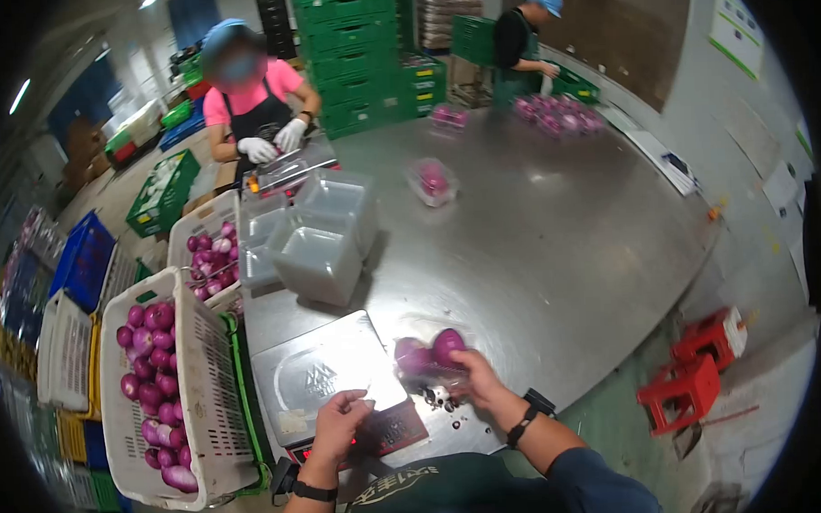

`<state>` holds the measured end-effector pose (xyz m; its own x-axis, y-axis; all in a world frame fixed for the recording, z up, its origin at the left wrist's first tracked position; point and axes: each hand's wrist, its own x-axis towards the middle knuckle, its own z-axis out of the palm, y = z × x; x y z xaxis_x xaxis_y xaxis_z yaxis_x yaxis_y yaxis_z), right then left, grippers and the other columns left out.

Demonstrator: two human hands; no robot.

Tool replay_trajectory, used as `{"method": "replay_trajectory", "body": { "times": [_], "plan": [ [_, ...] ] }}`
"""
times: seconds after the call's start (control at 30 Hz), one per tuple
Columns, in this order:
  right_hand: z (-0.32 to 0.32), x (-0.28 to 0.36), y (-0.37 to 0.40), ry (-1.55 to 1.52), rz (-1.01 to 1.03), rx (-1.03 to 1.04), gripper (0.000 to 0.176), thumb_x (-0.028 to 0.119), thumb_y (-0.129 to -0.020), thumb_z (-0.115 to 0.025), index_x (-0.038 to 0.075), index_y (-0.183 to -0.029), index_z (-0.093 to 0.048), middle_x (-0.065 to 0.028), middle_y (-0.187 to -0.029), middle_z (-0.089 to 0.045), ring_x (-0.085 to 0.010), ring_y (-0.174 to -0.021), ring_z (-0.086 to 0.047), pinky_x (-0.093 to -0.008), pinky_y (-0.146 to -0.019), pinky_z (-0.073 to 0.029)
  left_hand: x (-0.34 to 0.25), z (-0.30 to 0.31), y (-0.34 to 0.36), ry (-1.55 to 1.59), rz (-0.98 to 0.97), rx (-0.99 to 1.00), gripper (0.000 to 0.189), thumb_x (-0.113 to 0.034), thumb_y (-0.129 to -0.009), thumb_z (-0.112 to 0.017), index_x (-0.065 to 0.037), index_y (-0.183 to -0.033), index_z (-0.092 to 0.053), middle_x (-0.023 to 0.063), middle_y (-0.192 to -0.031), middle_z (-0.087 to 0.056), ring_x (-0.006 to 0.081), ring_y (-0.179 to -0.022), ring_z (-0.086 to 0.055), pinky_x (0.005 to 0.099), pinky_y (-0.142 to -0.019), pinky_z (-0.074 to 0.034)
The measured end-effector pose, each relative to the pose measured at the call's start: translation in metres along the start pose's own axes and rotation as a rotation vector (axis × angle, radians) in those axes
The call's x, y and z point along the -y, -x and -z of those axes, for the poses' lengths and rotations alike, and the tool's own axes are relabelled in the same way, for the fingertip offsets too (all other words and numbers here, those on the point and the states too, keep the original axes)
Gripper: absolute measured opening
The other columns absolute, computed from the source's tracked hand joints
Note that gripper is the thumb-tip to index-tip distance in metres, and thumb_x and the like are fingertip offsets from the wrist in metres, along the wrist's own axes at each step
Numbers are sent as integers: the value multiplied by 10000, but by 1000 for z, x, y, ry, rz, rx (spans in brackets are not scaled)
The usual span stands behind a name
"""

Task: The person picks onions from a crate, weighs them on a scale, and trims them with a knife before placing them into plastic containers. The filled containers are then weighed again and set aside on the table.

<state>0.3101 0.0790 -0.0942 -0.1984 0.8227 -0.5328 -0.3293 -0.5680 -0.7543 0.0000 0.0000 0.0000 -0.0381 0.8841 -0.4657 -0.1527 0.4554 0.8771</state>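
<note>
My right hand [480,381] grips the side of a clear plastic box with red onions [448,347] in it, just right of the scale. Over the near right part of the steel scale plate [320,373] is my left hand [339,424], its fingers curled in a pinch. A small pale bit shows at those fingertips, too small to name. Red digits glow on the scale's front, partly behind my left wrist. Dark onion skin scraps [443,400] lie on the table below the box.
Stacked clear boxes [315,255] stand beyond the scale. White crates [211,381] of red onions are at left. A co-worker in white gloves [260,150] works across the table; another [516,49] stands farther back beside packed onions [559,116]. Red stools [682,392] stand at right.
</note>
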Motion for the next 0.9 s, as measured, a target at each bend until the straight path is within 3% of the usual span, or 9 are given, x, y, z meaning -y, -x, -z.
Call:
{"method": "replay_trajectory", "body": {
  "times": [0.1,0.17,0.23,0.3,0.37,0.47,0.67,0.8,0.9],
  "plan": [
    [33,52,-27,-28,60,-385,474,427,-953,-651,87,-1277,-590,-90,-1035,-678,-211,-585,-645,-342,-467,-543,-13,23,5,29,-21,-9,321,-102,-919,-781,-17,-1211,-678,30,-898,-719,75,-725,-634,215,-633,-495],
    [88,88,-66,-116,188,-301,481,479,-964,-644,135,-1295,-585,-69,-993,-666,-211,-550,-606,-361,-465,-524,-20,48,24,39,-49,-102,299,-100,-919,-776,-18,-1192,-685,28,-896,-713,72,-737,-632,216,-641,-497],
    [105,107,-108,-122,278,-425,493,539,-967,-635,136,-1251,-614,-55,-986,-662,-190,-586,-604,-346,-504,-508,-37,74,46,31,-81,-206,279,-101,-918,-774,-16,-1169,-687,24,-884,-706,78,-726,-629,224,-643,-500],
    [113,177,-125,219,386,-693,495,469,-950,-690,70,-1240,-641,-53,-996,-675,-170,-699,-632,-325,-584,-506,-43,105,63,55,-234,-320,255,-95,-915,-772,-16,-1141,-683,20,-871,-694,86,-717,-625,233,-643,-503],
    [96,196,-161,414,500,-669,483,411,-934,-721,34,-1230,-657,-54,-984,-683,-167,-750,-640,-327,-620,-511,-60,122,86,108,-290,-454,227,-84,-911,-768,-19,-1110,-681,13,-858,-677,88,-700,-613,238,-640,-502],
    [13,210,-182,697,664,-513,392,237,-882,-763,23,-1207,-717,-121,-1088,-746,-226,-906,-705,-359,-847,-548,-69,159,115,55,-368,-582,213,-74,-916,-762,-18,-1099,-671,0,-851,-648,77,-686,-589,228,-624,-481],
    [-211,175,-148,977,1001,-85,278,230,-942,-686,12,-1107,-736,-205,-1090,-730,-318,-1028,-701,-411,-924,-541,-72,229,162,-98,-462,-693,217,-56,-925,-767,-20,-1115,-667,-22,-879,-652,41,-710,-556,206,-615,-445],
    [-274,150,-191,1281,1261,31,327,275,-1033,-538,17,-1124,-718,-245,-1117,-701,-434,-1080,-655,-505,-957,-518,-72,279,190,-332,-407,-846,211,-50,-891,-762,12,-1079,-689,-17,-887,-657,67,-782,-594,239,-688,-489],
    [-307,146,-202,1855,824,-44,526,356,-1078,-320,0,-1104,-706,-292,-1136,-703,-478,-1053,-672,-576,-949,-510,-76,326,217,-451,-339,-876,216,-86,-896,-769,-6,-1083,-696,-47,-842,-613,55,-794,-568,239,-710,-484]
  ]
}}
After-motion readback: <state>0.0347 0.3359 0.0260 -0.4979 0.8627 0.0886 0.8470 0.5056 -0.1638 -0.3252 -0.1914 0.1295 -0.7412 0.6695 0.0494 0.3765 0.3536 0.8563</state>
